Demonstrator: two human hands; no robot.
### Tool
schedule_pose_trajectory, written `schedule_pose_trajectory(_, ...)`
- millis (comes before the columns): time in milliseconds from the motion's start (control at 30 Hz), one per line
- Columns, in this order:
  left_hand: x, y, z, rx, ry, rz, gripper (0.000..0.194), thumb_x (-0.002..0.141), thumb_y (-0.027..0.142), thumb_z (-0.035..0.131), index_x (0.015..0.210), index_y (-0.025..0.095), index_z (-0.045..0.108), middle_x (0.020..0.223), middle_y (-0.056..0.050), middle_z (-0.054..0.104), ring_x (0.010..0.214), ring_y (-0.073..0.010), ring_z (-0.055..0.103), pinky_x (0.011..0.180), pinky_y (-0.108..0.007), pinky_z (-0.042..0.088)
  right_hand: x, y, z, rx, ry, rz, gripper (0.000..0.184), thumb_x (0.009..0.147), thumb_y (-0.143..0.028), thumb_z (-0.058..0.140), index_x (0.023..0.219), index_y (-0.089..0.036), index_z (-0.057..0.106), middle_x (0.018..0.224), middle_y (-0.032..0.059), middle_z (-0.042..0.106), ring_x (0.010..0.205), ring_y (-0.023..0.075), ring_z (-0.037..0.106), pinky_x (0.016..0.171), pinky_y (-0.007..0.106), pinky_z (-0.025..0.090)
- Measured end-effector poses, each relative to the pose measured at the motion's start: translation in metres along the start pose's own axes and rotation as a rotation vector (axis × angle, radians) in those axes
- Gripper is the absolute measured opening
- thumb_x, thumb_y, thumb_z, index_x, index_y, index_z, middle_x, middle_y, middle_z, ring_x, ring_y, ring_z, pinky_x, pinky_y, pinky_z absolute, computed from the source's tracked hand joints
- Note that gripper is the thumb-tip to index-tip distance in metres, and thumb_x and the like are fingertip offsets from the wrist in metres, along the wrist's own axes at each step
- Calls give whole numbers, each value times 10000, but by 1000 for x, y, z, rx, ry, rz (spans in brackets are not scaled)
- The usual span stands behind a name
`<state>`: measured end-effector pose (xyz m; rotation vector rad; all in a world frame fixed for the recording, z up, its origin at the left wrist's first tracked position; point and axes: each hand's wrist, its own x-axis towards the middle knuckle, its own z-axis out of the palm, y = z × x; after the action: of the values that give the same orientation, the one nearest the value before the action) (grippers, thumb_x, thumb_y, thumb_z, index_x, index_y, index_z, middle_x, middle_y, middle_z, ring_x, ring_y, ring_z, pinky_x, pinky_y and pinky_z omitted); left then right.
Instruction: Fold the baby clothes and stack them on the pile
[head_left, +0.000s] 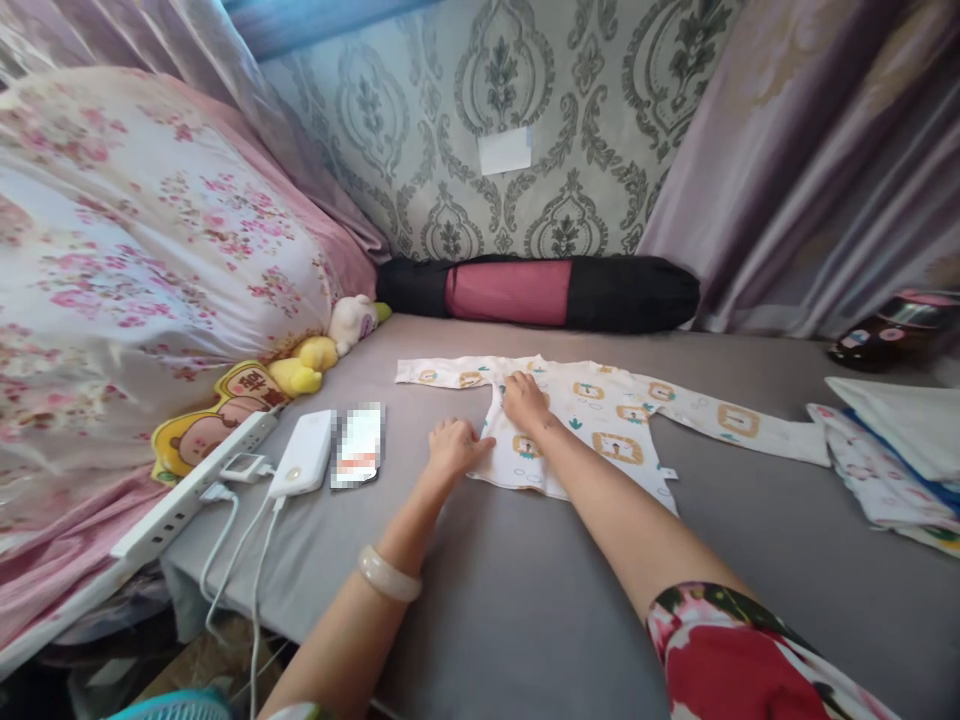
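Observation:
A small white long-sleeved shirt (581,420) with a lion-face print lies spread out on the grey sheet, its sleeves stretched to both sides. My right hand (525,402) is on the shirt near the left armpit, its fingers bent together against the fabric; the fingertips are partly hidden. At the shirt's left side edge rests my left hand (452,448), thumb held apart and touching the edge, fingers lying on the sheet. My right forearm covers part of the shirt's front and lower hem.
To the left are a phone (358,446), a white power bank (302,453) with cables and a power strip (195,485). Plush toys (300,366) line the floral bundle. A black-and-pink rolled bag (510,292) lies along the wall. Folded clothes (892,450) and a dark bottle (892,332) are right.

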<state>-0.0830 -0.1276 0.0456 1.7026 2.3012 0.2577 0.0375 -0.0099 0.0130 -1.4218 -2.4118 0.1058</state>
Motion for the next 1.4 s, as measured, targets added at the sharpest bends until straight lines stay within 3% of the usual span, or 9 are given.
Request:
schedule_pose_trajectory(133,-10,3,6,-45,16,-31,263,776,417,576,759,173,672,1059,-156,656,1067,-304,577,858,-359,416,-24,-13,0,8,11,-1,409,923,-208,346,1248,-72,555,1347,173,511,1267,275,391,1075,391,253)
schedule_pose_trajectory(300,-16,5,11,-286,115,15,166,789,295,548,675,179,583,760,-68,659,802,-203,619,716,-283,430,-39,-24,-3,12,-70,28,531,944,-313,290,1425,-119,405,1506,144,356,1384,308,260,1117,518,128)
schedule_pose_trajectory(433,-19,1,16,-545,138,-86,67,749,230,582,750,176,543,697,-13,618,647,-141,581,608,-237,429,-47,-30,-9,12,-143,39,569,952,-354,254,1478,-147,324,1550,128,279,1416,304,199,1117,572,72)
schedule_pose_trajectory(567,-20,-8,23,-733,152,-104,173,742,197,596,905,166,549,701,7,620,556,-106,551,534,-205,419,-61,-39,-14,24,-193,7,567,961,-387,229,1481,-182,323,1569,113,236,1438,286,147,1119,578,53)
schedule_pose_trajectory(967,-27,-18,22,-582,151,81,279,778,191,478,988,151,658,704,-19,655,606,-132,575,600,-226,437,-120,-51,-36,147,-312,-66,609,976,-413,215,1498,-102,260,1584,144,153,1462,271,74,1148,548,11)
schedule_pose_trajectory(1100,-30,-17,18,-542,142,66,272,786,222,474,950,157,681,737,-32,662,704,-156,605,660,-238,452,-128,-37,-60,233,-419,-146,531,987,-412,221,1414,-171,425,1540,122,305,1423,259,240,1144,501,156)
schedule_pose_trajectory(1167,-33,-16,16,-521,133,72,293,804,274,476,984,161,679,745,-27,655,706,-158,599,667,-243,454,-127,-20,-72,235,-351,-156,491,1001,-345,185,1316,-197,530,1466,98,437,1362,208,361,1128,427,232)
schedule_pose_trajectory(1267,-39,-13,12,-479,121,122,365,800,368,522,1075,175,666,817,-28,655,763,-168,605,717,-256,463,-127,15,-79,84,-176,-27,457,990,-316,278,1356,-153,496,1518,130,346,1424,245,236,1155,460,143)
schedule_pose_trajectory(1400,-42,-10,10,-390,114,176,370,773,287,544,1108,204,678,884,-38,653,872,-192,607,818,-289,458,-136,54,-75,25,-250,25,511,996,-369,268,1452,-172,388,1566,138,231,1451,273,150,1154,491,118)
